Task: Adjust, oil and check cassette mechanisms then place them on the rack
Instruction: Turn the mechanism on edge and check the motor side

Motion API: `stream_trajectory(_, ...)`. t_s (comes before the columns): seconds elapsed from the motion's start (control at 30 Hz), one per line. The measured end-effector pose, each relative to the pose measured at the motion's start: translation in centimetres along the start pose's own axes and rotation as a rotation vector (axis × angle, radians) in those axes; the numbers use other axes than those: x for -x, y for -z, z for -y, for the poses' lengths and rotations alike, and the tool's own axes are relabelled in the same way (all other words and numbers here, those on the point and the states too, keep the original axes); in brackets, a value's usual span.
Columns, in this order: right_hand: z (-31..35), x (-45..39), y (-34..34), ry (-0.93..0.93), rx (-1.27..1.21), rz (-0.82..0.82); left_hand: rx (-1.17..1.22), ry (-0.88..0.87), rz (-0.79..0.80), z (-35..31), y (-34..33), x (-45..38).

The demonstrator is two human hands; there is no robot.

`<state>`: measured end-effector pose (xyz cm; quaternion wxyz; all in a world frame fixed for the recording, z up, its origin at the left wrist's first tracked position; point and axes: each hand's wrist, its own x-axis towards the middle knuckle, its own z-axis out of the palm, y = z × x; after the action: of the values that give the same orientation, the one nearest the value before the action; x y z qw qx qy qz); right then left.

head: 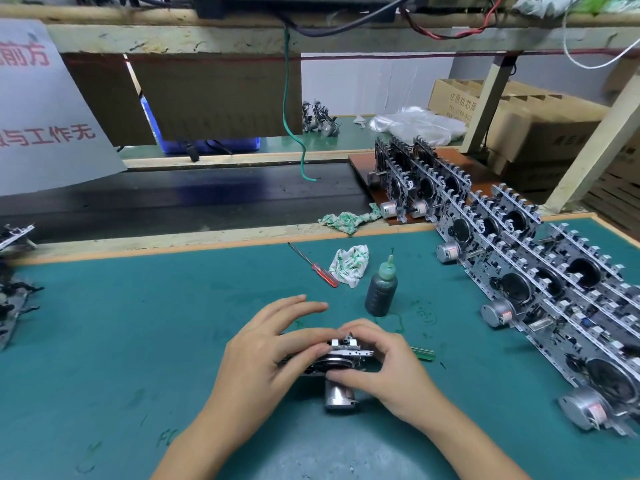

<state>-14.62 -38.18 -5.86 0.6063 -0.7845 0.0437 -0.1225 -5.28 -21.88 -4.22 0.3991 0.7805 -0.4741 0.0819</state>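
While gripped by both hands [325, 358], cassette mechanism [341, 355] on mat [138, 323].

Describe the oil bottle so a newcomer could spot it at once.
On the green mat, look just beyond the hands, right of centre. The oil bottle stands upright beside a crumpled white-and-green cloth and a red-handled screwdriver. It alone is dark with a green nozzle.

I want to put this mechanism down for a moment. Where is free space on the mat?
Bare mat lies left of the left hand, and near the front edge. It is crowded on the right: oil bottle, red screwdriver, cloth, rows of mechanisms.
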Motion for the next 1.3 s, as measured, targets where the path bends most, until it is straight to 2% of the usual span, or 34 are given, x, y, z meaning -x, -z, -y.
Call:
stream_trajectory(0.17, 0.1, 0.0, -0.1, 0.07, -0.033, -0.015, 0.016, -0.01, -0.002, -0.1, 0.1, 0.3)
stream_trajectory(0.4, 0.2, 0.3, 0.3, 0.063, -0.013, 0.014, 0.022, -0.013, -0.001, -0.1, 0.0, 0.2)
stream_trajectory(0.47, 0.0, 0.8, 1.0, 0.101, 0.196, -0.078, 0.012, -0.009, -0.007, -0.1, -0.1, 0.0)
stream_trajectory(0.57, -0.3, 1.6, 1.7, 0.332, 0.705, -0.19, 0.012, -0.008, -0.014, -0.1, -0.1, 0.0)
stream_trajectory(0.67, -0.9, 1.7, 1.6, 0.423, 0.862, -0.185, 0.021, -0.012, -0.014, 0.0, -0.1, -0.1)
stream_trajectory(0.87, -0.9, 1.5, 2.2, 0.417, 0.84, -0.135, 0.028, -0.021, -0.017, 0.1, -0.2, 0.0)
stream_trajectory(0.97, -0.8, 1.7, 2.1, 0.275, 0.793, -0.096, 0.009, -0.03, -0.014, 0.1, -0.3, -0.1)
stream_trajectory(1.03, -0.5, 1.6, 1.7, 0.136, 0.609, -0.073, 0.005, -0.034, -0.011, 0.1, -0.3, -0.3)
stream_trajectory(1.17, 0.1, 0.2, 0.9, 0.098, 0.27, -0.019, -0.003, -0.031, -0.003, 0.1, -0.1, -0.1)
stream_trajectory(1.3, 0.4, -0.2, 0.8, 0.035, 0.09, 0.036, -0.002, -0.014, 0.007, -0.1, 0.1, 0.0)
